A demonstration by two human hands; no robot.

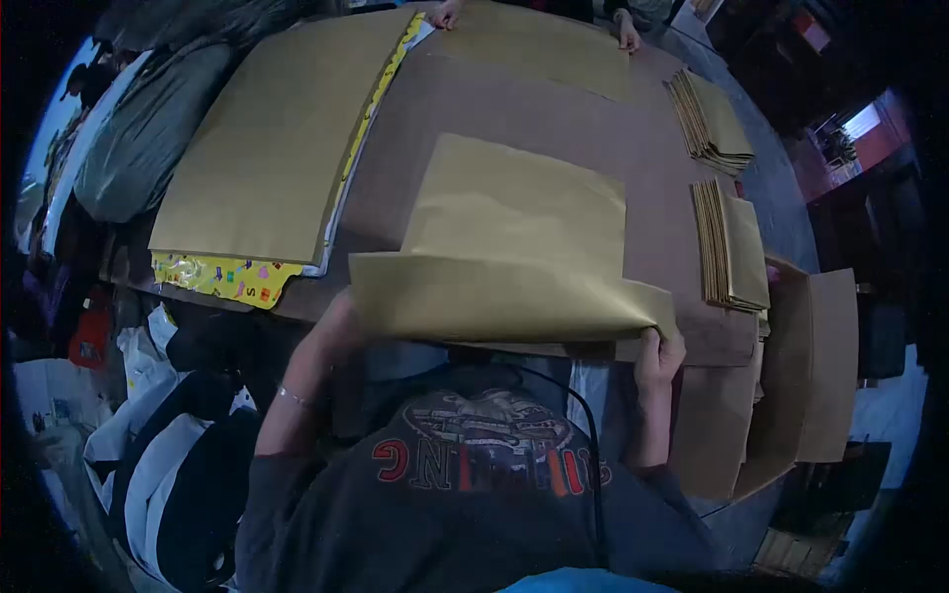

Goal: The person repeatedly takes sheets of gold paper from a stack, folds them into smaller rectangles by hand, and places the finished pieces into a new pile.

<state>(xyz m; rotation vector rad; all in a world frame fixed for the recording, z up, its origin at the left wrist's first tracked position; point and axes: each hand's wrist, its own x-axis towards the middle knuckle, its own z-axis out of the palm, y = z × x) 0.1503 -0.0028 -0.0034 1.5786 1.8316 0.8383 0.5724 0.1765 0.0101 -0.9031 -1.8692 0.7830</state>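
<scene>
A sheet of gold paper (524, 212) lies on the table in front of me, its near edge lifted and curling up over the table's front edge. My right hand (659, 357) pinches the sheet's right near corner, thumb on top. At the left end of the raised edge is my left hand (343, 318), gripping the paper there; its fingers are mostly hidden behind the sheet.
A stack of large gold sheets (287, 128) sits on yellow printed wrap (222, 277) at left. Folded gold bundles (710, 119) line the right side, above an open cardboard box (825, 366). Across the table (395, 158), another person's hands (629, 32) hold a gold sheet (539, 44).
</scene>
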